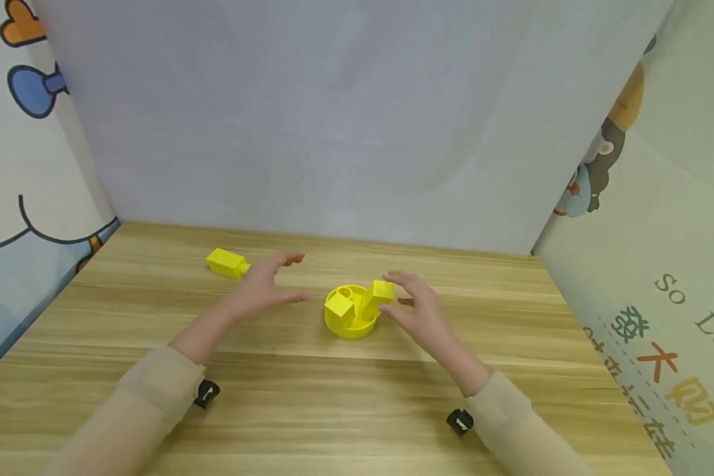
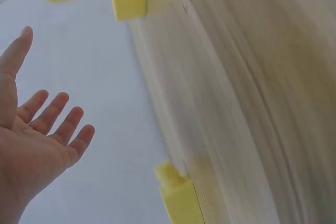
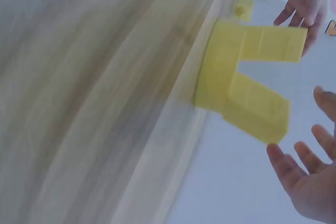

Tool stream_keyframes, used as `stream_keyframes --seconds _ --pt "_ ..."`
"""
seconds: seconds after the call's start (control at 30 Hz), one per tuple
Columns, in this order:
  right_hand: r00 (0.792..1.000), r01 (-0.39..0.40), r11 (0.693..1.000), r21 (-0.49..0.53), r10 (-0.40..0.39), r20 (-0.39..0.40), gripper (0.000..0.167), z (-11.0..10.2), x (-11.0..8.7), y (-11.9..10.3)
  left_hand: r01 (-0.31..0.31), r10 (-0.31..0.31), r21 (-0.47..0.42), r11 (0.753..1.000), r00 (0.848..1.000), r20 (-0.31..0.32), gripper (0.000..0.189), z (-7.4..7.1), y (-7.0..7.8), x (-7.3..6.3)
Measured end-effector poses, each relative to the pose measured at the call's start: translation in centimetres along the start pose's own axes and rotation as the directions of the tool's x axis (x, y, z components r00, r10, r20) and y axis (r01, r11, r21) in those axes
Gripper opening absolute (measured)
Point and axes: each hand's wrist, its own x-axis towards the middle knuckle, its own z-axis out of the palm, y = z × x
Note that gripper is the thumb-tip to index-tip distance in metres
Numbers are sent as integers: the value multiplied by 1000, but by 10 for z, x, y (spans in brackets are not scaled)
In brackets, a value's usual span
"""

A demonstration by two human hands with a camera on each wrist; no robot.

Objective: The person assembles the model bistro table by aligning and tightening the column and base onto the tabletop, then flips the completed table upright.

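A round yellow holder (image 1: 351, 332) stands on the table with two square yellow blocks in it. The left block (image 1: 340, 308) stands fairly upright, while the right block (image 1: 382, 291) leans out over the rim toward my right hand (image 1: 422, 313). That hand has its fingers spread, one fingertip right at the leaning block's top corner in the right wrist view. My left hand (image 1: 260, 288) hovers left of the holder, fingers apart and palm facing it, holding nothing. Behind its wrist, a square yellow bottle (image 1: 227, 263) with a narrow neck lies on its side.
The wood-grain table (image 1: 333, 410) ends at a pale grey backdrop (image 1: 333, 132). Printed cartoon panels (image 1: 53, 165) flank it on the left, and a panel with lettering (image 1: 648, 297) on the right. Dark wrist cameras (image 1: 461, 421) sit on both cuffs.
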Motion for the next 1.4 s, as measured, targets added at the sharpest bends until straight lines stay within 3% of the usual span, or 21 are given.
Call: stream_keyframes --seconds 0.13,0.23,0.5,0.67,0.97,1.1,1.4 --pt "992 75 997 12 -73 -100 46 6 -10 -15 23 -20 56 998 999 -47 79 -18 -17 1" --pt "988 98 994 54 -90 -125 46 15 -15 -23 36 -28 91 995 996 -84 76 -29 -30 1" --pt "996 -50 985 165 60 -60 52 42 -15 -36 68 -51 149 986 992 -115 73 -48 -62 3" --pt "995 -88 985 148 95 -38 51 52 -11 -39 96 -81 160 982 992 -99 74 -60 -80 2" --pt "997 -63 995 81 66 -29 49 62 -3 -41 148 -147 193 970 989 -20 75 -76 -108 -3" --pt "998 -35 999 28 36 -44 44 64 -2 -40 156 -159 209 965 987 -2 71 -79 -115 -2" --pt "999 4 1000 21 -3 -38 38 59 -2 -37 173 -175 237 956 984 -9 54 -81 -122 -1"
